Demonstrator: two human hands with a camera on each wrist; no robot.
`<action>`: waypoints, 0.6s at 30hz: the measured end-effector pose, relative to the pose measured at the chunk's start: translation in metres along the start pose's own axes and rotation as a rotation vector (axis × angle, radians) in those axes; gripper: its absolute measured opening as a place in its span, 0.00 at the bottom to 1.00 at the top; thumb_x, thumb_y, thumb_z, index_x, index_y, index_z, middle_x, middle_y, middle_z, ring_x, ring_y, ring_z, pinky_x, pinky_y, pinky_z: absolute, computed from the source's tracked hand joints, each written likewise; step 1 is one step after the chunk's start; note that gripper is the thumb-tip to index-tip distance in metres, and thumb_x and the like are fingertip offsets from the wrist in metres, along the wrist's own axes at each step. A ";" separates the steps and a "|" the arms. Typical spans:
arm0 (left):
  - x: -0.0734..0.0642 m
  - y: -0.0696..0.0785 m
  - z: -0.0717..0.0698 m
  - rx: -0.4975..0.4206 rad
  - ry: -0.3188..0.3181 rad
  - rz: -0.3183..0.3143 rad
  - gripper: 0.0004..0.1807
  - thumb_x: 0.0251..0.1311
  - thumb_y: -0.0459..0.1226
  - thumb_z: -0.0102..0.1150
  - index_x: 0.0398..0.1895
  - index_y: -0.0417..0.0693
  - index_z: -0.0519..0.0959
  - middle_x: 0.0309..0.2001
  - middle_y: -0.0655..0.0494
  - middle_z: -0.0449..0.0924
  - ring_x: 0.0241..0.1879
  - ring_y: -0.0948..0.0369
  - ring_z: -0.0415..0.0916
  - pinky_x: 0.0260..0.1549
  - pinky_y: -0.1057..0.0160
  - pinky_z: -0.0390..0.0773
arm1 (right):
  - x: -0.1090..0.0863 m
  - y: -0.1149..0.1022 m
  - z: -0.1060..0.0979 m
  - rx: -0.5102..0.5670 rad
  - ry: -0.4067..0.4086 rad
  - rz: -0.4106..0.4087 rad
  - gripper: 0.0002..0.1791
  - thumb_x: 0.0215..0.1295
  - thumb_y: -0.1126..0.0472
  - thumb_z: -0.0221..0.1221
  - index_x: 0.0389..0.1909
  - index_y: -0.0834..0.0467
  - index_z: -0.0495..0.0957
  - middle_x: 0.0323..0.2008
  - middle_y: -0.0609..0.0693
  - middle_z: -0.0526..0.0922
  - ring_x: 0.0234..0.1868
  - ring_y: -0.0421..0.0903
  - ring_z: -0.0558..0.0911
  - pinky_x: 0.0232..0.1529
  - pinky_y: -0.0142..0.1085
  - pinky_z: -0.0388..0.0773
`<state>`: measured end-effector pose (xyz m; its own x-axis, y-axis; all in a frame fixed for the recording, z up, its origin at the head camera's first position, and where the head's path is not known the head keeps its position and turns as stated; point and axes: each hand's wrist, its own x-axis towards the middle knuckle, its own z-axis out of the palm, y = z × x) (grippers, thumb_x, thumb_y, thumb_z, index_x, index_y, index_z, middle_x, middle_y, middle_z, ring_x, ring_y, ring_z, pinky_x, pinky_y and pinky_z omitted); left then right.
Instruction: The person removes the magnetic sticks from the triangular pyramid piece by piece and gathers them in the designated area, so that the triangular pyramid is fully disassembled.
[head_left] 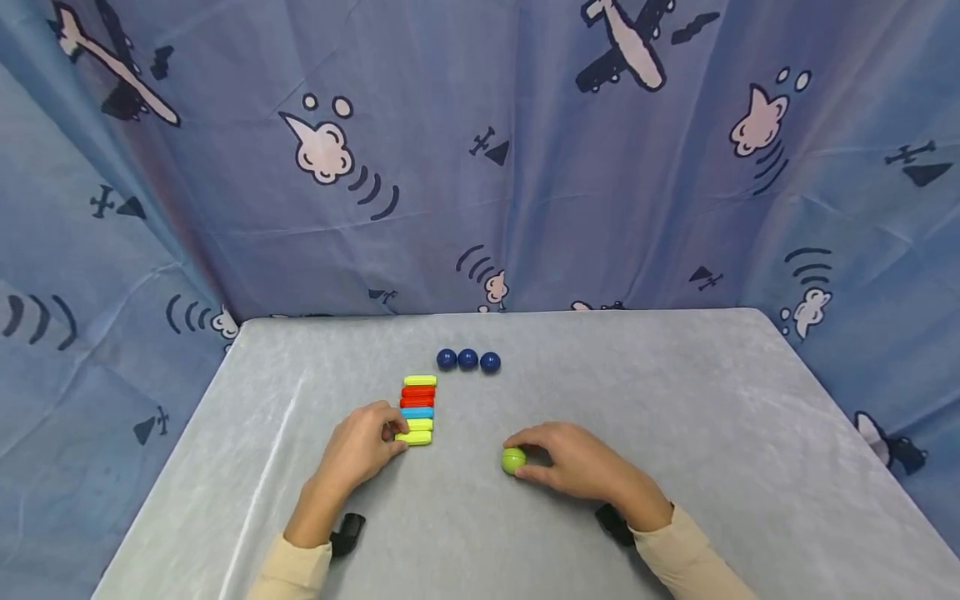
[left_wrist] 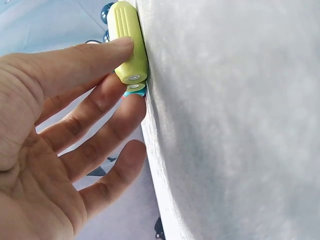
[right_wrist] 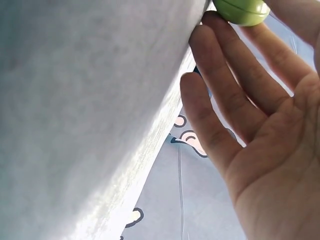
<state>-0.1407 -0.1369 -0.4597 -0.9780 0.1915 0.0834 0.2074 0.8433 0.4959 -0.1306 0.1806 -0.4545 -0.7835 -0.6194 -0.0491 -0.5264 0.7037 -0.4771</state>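
Observation:
At the near end of a column of short coloured bars, my left hand (head_left: 362,446) pinches a yellow-green bar (head_left: 418,437) between thumb and fingers. In the left wrist view this ridged bar (left_wrist: 127,25) lies against the thumb tip, with the other fingers spread below. Beyond it run another yellow bar (head_left: 422,425), a blue bar (head_left: 417,412), two red bars (head_left: 417,392) and a far yellow bar (head_left: 420,381). Farther right, my right hand (head_left: 581,462) holds a green ball (head_left: 513,461) between thumb and index finger, low at the tabletop; its seam shows on the ball (right_wrist: 242,11).
Three dark blue balls (head_left: 468,359) sit in a row behind the bars. A pale grey cloth covers the table (head_left: 675,383). Blue curtains (head_left: 435,167) with printed planes hang along the back and sides. A black wrist camera (head_left: 347,534) is strapped at the left wrist.

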 end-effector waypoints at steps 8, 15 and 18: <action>0.002 0.001 -0.002 0.013 -0.005 0.003 0.10 0.44 0.32 0.78 0.27 0.53 0.85 0.25 0.61 0.76 0.26 0.66 0.69 0.28 0.66 0.70 | 0.001 -0.001 -0.003 -0.017 0.003 -0.001 0.19 0.64 0.48 0.65 0.54 0.49 0.83 0.49 0.40 0.86 0.50 0.38 0.83 0.53 0.42 0.80; 0.002 0.001 -0.001 0.029 0.015 0.011 0.10 0.44 0.33 0.79 0.26 0.54 0.86 0.25 0.63 0.77 0.26 0.67 0.70 0.27 0.66 0.71 | 0.003 -0.003 -0.004 -0.031 0.033 0.007 0.19 0.62 0.48 0.67 0.53 0.48 0.83 0.46 0.39 0.86 0.45 0.37 0.83 0.49 0.40 0.80; 0.001 0.000 0.000 0.038 0.020 0.011 0.09 0.44 0.34 0.79 0.26 0.54 0.86 0.25 0.64 0.77 0.26 0.67 0.69 0.27 0.66 0.71 | 0.006 -0.003 -0.006 -0.046 0.045 -0.002 0.19 0.61 0.49 0.68 0.52 0.50 0.84 0.45 0.40 0.87 0.43 0.37 0.83 0.46 0.38 0.80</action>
<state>-0.1419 -0.1366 -0.4593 -0.9758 0.1915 0.1057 0.2187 0.8597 0.4616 -0.1362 0.1768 -0.4483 -0.7960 -0.6053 -0.0082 -0.5418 0.7184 -0.4362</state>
